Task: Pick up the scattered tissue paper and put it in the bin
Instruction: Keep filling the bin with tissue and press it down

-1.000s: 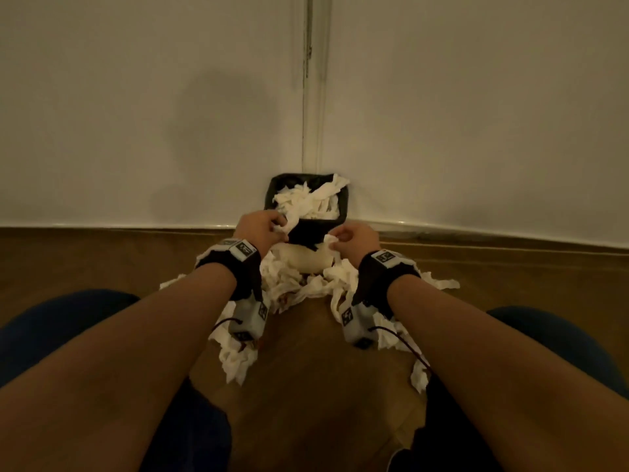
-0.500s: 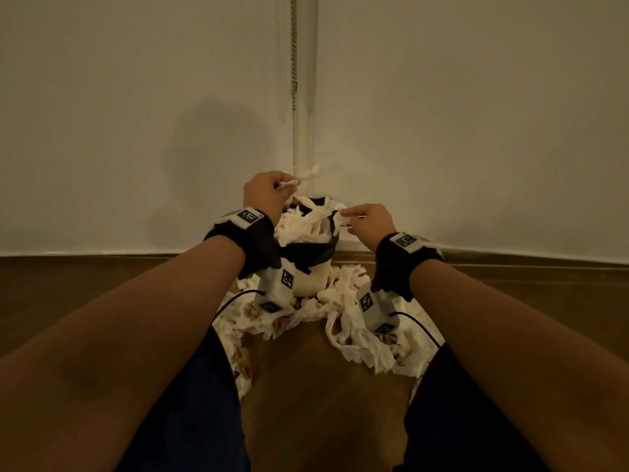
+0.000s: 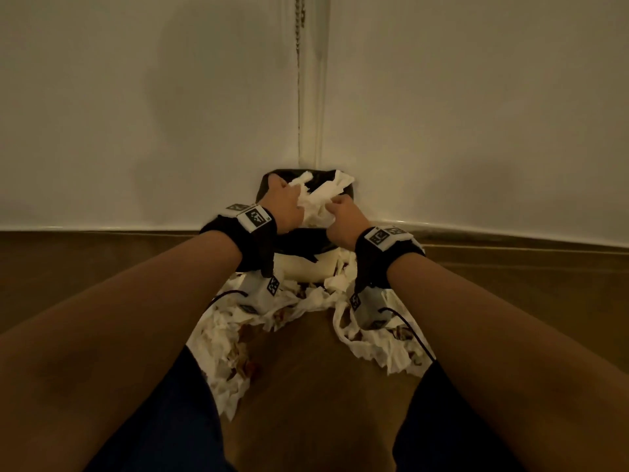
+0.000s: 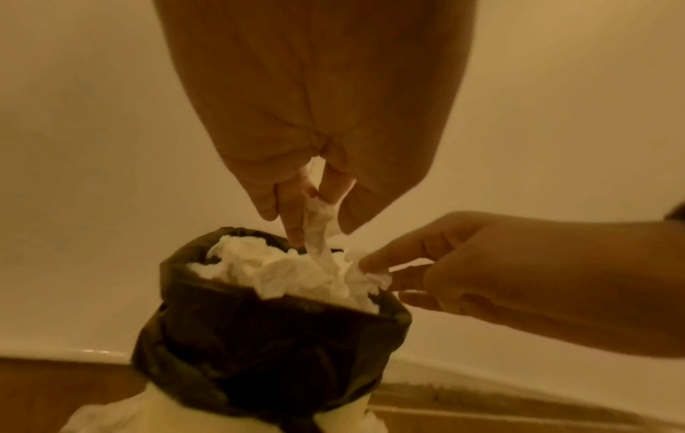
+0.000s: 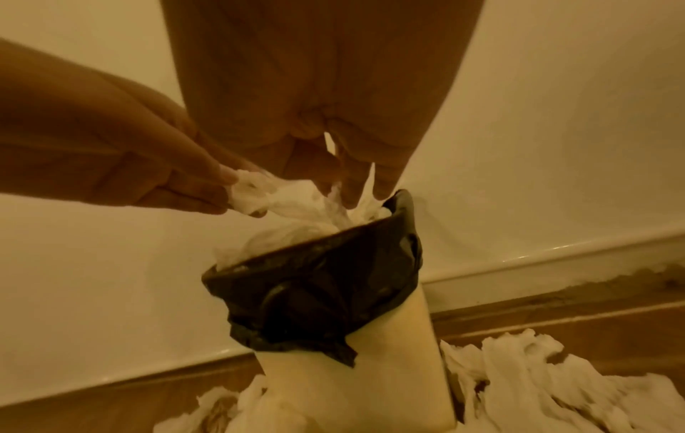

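Tissue paper (image 3: 320, 202), held above the bin half a second ago, is now pressed down into the black-lined bin (image 3: 343, 240) by the left hand (image 3: 284, 206) and right hand (image 3: 343, 221), both pinching strips, while more tissue scraps (image 3: 381, 349) litter the near floor, so work remains.

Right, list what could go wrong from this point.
1. The bin is already heaped: tissue in the bin stands above the rim, so the strip both hands are pushing in may slide back out.
2. The left hand and right hand pinch the same strip; it could tear.
3. The black liner sits loosely folded over the rim, so hard stuffing might drag it down.
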A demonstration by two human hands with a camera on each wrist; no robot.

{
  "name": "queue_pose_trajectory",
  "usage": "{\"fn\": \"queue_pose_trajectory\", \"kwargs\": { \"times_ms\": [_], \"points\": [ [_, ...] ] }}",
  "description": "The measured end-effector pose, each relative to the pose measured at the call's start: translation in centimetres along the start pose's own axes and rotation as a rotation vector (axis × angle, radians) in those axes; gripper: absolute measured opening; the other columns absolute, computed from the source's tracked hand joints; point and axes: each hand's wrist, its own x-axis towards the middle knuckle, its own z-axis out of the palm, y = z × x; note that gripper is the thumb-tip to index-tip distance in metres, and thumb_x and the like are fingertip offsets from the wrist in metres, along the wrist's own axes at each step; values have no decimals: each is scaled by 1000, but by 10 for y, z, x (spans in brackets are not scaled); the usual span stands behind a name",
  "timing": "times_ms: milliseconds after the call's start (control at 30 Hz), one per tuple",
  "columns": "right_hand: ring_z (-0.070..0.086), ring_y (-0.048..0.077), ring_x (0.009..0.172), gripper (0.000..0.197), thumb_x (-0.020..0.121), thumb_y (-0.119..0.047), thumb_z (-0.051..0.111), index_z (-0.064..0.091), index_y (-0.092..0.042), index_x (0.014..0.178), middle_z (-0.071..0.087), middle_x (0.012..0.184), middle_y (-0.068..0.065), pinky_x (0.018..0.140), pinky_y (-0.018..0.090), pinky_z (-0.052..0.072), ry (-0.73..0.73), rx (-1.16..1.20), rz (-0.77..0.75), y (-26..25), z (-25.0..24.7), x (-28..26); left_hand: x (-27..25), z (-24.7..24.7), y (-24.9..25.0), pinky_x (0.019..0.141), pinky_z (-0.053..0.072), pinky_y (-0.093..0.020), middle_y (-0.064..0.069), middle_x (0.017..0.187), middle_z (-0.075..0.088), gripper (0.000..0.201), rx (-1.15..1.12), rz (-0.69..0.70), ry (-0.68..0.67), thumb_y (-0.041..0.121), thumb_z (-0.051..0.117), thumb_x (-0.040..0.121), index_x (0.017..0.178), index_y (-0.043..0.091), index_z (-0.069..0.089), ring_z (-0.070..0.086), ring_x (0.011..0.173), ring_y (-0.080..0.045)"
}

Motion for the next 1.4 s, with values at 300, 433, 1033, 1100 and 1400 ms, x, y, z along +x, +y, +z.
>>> {"fn": "queue_pose_trajectory", "kwargs": {
  "times_ms": [300,433,1033,1100,1400],
  "points": [
    [51,31,108,37,88,-13,53,51,-3,123,21,139,12,99,33,43,-105,-152,-24,-7,29,18,3,21,-6,98,25,-31,-14,125,55,39,457,243,-244,20,25,102,120,2,55,46,116,-30],
    [45,33,115,43,88,-20,54,49,-9,130,26,136,15,105,40,38,-153,-226,-40,-10,37,23,9,26,-5,70,32,-17,-13,132,49,39,574,160,-304,23,29,101,126,6,52,47,117,-32],
    [46,30,118,40,91,-23,49,39,-15,129,42,129,10,104,46,35,45,-322,-129,-6,58,37,16,43,-30,95,32,-48,-9,122,49,37,528,121,-156,29,29,97,123,12,50,44,113,-28],
    [41,30,123,39,91,-23,48,42,-16,129,42,130,10,106,46,31,63,-410,-139,-5,60,39,13,45,-30,96,28,-45,-7,127,42,38,552,109,-47,34,29,96,120,20,55,37,118,-28],
    [57,24,106,22,92,-33,45,60,-22,103,63,112,2,96,43,37,-108,-473,-70,-2,54,52,22,47,-31,97,25,-46,-3,99,61,36,435,150,-175,34,18,98,95,21,51,44,81,-18]
  ]
}}
